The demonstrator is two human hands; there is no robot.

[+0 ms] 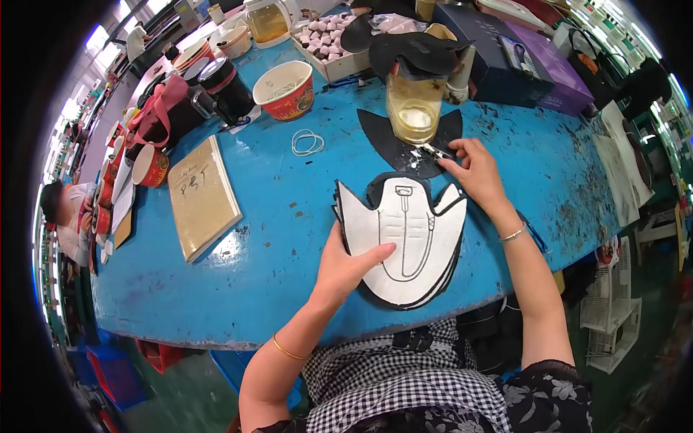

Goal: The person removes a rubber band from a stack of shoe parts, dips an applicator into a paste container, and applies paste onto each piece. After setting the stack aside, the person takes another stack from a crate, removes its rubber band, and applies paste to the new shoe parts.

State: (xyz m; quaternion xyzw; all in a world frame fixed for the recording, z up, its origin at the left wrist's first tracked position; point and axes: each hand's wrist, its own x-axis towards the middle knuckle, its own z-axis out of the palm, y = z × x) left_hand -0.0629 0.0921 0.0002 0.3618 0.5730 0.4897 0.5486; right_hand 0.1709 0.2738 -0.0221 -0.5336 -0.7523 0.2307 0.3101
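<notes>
Checked apron cloth (404, 382) lies nearest, below the edge of the blue table (274, 296); just beyond it, a stack of white, black-edged shaped pieces (411, 234), the top one marked with dark lines, lies near that edge between the two hands; the left hand (346, 263) holds its side, thumb laid over the top face, the other fingers mostly hidden behind it; the right hand (475, 173) reaches past the stack, thumb and forefinger brought narrow on a small slender tool (435, 151), whose exact kind I cannot tell.

The step in hand seems to be steadying the stack while the tool is handled beside the jar; the next move probably calls for a firm pinch and care around the white smears (414, 163) on the black sheet (382, 137).

That yellowish clear jar (413, 97) stands upright on the sheet, something pale at its bottom, dark pieces (415, 54) covering its top; to its left, an open box (348, 68) holds many small pink and white lumps; a red-and-white bowl (292, 110) has pale contents too indistinct to name; behind it, a clear jug (267, 22) holds amber liquid.
</notes>
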